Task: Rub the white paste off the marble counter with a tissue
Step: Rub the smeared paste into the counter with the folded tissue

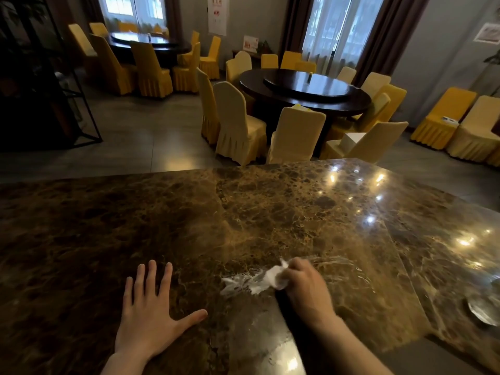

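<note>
Left side: the left hand (147, 312) lies flat on the counter (81, 226), palm down, fingers spread wide and thumb angled out to the right. It holds nothing.

Centre: a smear of white paste (242, 283) sits on the brown marble, just right of the left thumb and well apart from it. The smear runs as streaks from its left end to the tissue (274, 274), which touches its right end. Fainter streaks arc over the marble beyond the tissue, toward the right.

Right of centre: the right hand (304, 286) is closed around the crumpled tissue, fingers curled over it and pressing it onto the counter. A white corner of the tissue projects above the knuckles. The forearm runs down to the lower right edge of the view.

Far right: ceiling lights reflect in the polished counter. A round metallic object (484, 309) rests near the right edge; its kind cannot be determined.

Background: round tables (305, 90) with covered chairs (238, 123) stand beyond the counter.
</note>
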Tool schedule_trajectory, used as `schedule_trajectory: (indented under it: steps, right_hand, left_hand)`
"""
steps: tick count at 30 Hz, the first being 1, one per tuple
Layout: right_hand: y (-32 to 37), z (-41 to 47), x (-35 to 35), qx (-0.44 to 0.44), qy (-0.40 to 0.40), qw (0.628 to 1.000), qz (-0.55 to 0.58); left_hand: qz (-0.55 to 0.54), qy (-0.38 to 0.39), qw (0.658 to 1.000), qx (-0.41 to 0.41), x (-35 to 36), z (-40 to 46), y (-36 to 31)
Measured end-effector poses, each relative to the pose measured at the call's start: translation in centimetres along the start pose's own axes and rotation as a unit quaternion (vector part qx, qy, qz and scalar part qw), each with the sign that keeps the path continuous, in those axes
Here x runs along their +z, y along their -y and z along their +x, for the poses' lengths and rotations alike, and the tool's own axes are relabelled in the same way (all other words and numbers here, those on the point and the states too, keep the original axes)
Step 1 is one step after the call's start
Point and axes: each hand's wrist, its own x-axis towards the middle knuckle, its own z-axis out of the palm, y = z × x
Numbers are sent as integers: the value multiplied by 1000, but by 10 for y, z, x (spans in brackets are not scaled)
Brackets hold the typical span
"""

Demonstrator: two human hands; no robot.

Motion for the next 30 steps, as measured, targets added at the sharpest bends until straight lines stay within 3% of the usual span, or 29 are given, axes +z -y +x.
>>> schedule_trajectory:
  steps: [2,5,9,14,19,24,26,30]
  right_hand:
    - [-34,7,-19,113,-64,991,12]
    - [-88,13,-47,277,-145,950,4]
    - [-126,2,-58,387,-112,914,-45]
    - [-93,6,-34,284,-76,953,-76]
    - [-12,27,-7,136,-20,991,-8]
    - [30,15,17,-42,53,998,-10]
    - [9,16,9,-7,36,999,-17]
    - [-69,23,-28,207,-39,976,-62]
  left_hand:
    - [-3,-2,1000,-2,0,1,0]
    - [0,-1,1000,-4,2,1,0]
    - [-1,1,1000,-7,4,2,0]
    - [-5,1,1000,-12,5,3,0]
    - [4,11,1000,-8,1,2,-1]
    - [6,13,1000,-6,-2,0,-2]
    - [9,17,1000,-5,-3,0,-2]
    - [11,24,1000,-7,-3,1,-2]
